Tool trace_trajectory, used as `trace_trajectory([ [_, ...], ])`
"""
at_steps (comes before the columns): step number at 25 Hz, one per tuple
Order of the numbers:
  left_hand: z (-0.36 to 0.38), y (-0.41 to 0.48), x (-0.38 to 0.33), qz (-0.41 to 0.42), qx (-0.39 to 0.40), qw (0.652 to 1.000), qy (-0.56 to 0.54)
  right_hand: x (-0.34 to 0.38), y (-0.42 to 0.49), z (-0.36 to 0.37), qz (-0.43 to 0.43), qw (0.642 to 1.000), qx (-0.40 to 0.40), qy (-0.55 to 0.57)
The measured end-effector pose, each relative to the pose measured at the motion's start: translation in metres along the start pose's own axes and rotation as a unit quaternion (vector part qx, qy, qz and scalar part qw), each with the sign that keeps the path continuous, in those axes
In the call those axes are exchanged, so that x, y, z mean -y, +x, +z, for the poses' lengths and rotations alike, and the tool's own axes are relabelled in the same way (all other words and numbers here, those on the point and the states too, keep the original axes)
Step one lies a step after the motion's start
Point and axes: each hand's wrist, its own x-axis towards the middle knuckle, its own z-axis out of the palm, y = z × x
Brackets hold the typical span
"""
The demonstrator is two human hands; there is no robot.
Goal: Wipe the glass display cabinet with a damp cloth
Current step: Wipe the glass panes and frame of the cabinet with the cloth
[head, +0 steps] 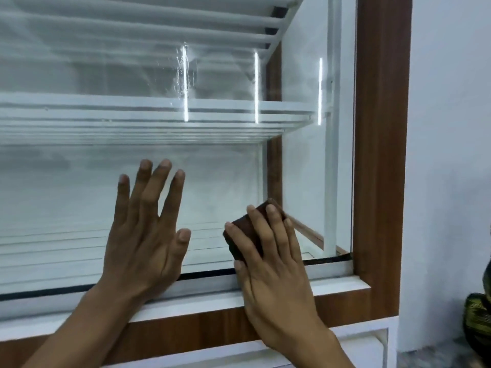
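The glass front pane [212, 168] of the display cabinet fills most of the view. White slatted shelves show behind it. My left hand [144, 229] lies flat on the glass near its lower edge, fingers straight and spread. My right hand [268, 256] presses a folded dark brown cloth [245, 229] against the pane at the lower right, fingers straight over it. Water streaks [184, 75] show on the upper glass.
A wood-grain frame post [380, 142] stands at the pane's right side, with a white sill [199, 296] and a wood-grain band below. A white wall [449, 128] lies to the right. Green patterned fabric [478, 320] shows at the right edge.
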Motion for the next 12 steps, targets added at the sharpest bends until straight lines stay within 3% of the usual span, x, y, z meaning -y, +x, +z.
trace_trajectory([
  [4,0.001,-0.002,-0.001,-0.002,0.004,1.0,0.01,-0.055,-0.022,-0.018,0.252,0.967,-0.017,-0.009],
  [8,-0.001,0.014,0.001,-0.018,0.015,0.999,0.022,-0.06,0.01,-0.018,0.159,0.986,-0.025,-0.032],
  [12,-0.019,0.125,0.046,-0.058,-0.002,0.998,0.016,-0.077,0.183,-0.055,0.106,0.991,-0.085,0.006],
])
